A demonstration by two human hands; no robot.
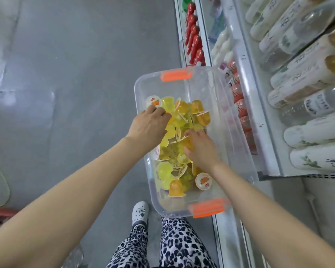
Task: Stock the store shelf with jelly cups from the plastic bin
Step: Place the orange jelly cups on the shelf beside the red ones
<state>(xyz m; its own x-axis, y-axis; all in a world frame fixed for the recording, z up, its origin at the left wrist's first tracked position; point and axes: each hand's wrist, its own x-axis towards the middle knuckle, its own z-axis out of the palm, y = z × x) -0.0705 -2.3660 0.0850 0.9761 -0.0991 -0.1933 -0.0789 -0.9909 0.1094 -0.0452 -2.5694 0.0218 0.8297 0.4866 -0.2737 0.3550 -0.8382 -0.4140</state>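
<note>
The plastic bin (201,88) is clear and rectangular, with rounded corners and an orange latch handle at each short end; it stands open, one long side close against the front of the store shelf (248,105); the jelly cups (182,113) lie in a loose heap across its bottom, leaving the far end bare; they are small domed tubs of yellow or orange jelly, sealed with white film lids printed with an orange fruit; they point every way, some lid up, some on their sides, and one orange cup (176,188) stands dome up at the near end; the shelf has white edges and clear front rails.
</note>
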